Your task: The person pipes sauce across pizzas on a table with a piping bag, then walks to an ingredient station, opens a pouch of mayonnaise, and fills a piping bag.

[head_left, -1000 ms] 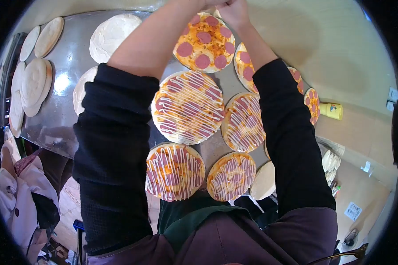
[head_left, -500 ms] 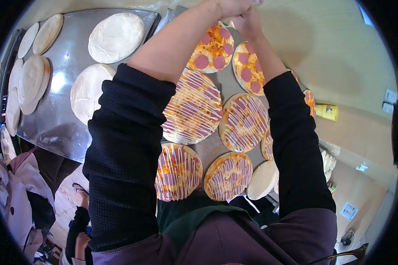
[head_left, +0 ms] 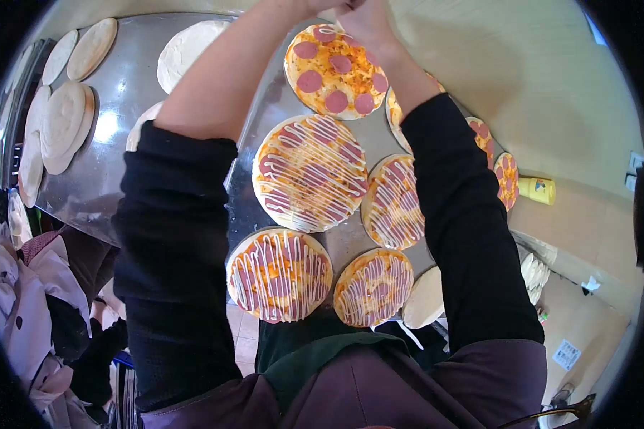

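Though beside pizza (head_left: 373, 288), dough (head_left: 422, 300) partly behind sleeve (head_left: 474, 229).

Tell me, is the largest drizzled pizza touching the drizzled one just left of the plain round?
Apart. The head view shows bare metal surface between the largest pizza and the smaller pizza beside the plain round.

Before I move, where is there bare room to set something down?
Widest: the left metal surface, between the stacked plain bases and left sleeve. A narrow metal strip runs between the left forearm, the pizza nearest the right hand and the large drizzled pizza. Crowded: the right side, where smaller pizzas leave slim gaps and the right sleeve passes over.
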The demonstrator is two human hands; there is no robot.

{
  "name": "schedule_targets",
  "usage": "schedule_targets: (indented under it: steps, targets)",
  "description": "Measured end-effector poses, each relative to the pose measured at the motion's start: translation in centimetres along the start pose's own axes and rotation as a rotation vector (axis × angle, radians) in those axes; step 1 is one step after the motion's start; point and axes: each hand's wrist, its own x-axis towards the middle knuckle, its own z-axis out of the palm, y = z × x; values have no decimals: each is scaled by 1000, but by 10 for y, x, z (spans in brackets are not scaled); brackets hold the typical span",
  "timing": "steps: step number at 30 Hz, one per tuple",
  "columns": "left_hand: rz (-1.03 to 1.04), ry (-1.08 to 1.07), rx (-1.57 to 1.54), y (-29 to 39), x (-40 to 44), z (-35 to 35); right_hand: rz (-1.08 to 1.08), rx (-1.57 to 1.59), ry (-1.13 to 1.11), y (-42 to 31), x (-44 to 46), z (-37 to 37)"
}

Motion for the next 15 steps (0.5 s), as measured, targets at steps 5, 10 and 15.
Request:
schedule_targets:
  steps: [5,10,15]
  targets:
    - [263,66,84,-30,26,53,-126,-499,-91,36,-36,-60]
    - [247,55,12,-35,28,61,-55,-570,-109,37,-41,-66]
    - [62,2,-28,-4,-6,8,-33,59,-6,22,-2,7]
